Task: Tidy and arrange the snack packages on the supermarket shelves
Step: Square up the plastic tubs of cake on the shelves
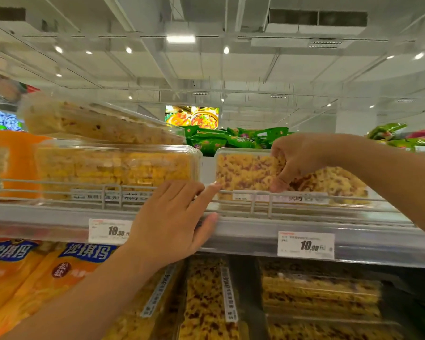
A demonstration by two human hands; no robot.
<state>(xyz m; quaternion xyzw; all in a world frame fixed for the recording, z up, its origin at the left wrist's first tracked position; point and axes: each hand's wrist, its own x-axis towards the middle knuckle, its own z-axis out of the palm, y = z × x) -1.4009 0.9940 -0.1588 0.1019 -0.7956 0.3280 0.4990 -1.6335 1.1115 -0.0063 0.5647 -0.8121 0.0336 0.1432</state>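
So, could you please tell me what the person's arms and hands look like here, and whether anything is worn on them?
Both hands are bare: the left hand and the right hand wear no gloves, and no rings or watch show. Both forearms are uncovered as far as the picture reaches, with no sleeve in view. The fingernails look short and plain.

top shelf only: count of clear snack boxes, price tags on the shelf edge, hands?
Clear plastic snack boxes: 3 (tilted top-left one, the one under it, the one the right hand has in its grip)
Price tags: 2
Hands: 2 (left hand)
Total: 7
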